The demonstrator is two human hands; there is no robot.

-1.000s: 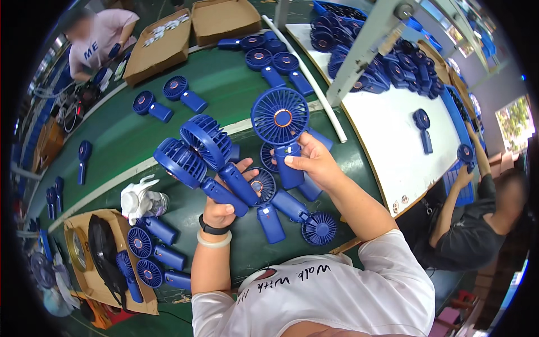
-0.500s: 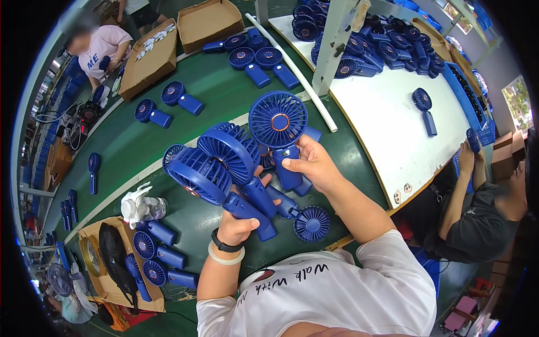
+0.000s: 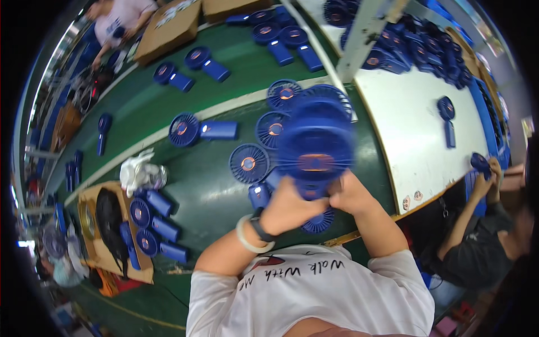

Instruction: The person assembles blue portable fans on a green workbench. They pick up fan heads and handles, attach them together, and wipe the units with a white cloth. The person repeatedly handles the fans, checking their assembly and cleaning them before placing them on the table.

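Several blue handheld fans [image 3: 316, 147] are gathered in a stack before my chest, smeared by motion. My left hand [image 3: 293, 209] is closed round their handles from the left, thumb toward the right. From the other side my right hand [image 3: 351, 194] closes on the same handles; its fingertips are partly hidden. Just left of the stack, a fan with an orange-ringed centre [image 3: 247, 163] and further fans lie on the green table. Below my hands, another fan head [image 3: 318, 222] is partly covered by them.
A single fan [image 3: 202, 130] lies farther left. A white glove [image 3: 136, 173] rests against a clear jar beside a cardboard tray [image 3: 147, 271] and several fans. A metal post [image 3: 359, 45] and white table [image 3: 421, 151] stand to the right, where a co-worker holds a fan.
The fans from both hands are now brought together in one stack, moved right. One fan now lies alone at left on the table. The view has shifted.
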